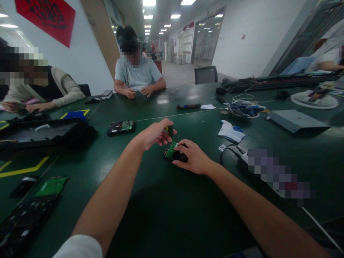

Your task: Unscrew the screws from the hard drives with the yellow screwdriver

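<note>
A hard drive (170,151) with a green circuit board lies on the dark green table in front of me. My right hand (192,157) grips it from the right, with fingers over its top and the thumb along the near edge. Just above its far left side, my left hand (158,134) is closed around a short dark and yellow handle (170,129), which looks like a screwdriver's. Its tip is too small to make out. Left of my hands rests another hard drive (121,127) with its green board facing up.
Black drives and a green board (52,186) lie at the near left, below a black tray (40,132). To the right are a blurred-out power strip (276,173), a glove (231,132), a bowl of wires (244,108) and a grey metal panel (298,120). Co-workers sit across and to the left.
</note>
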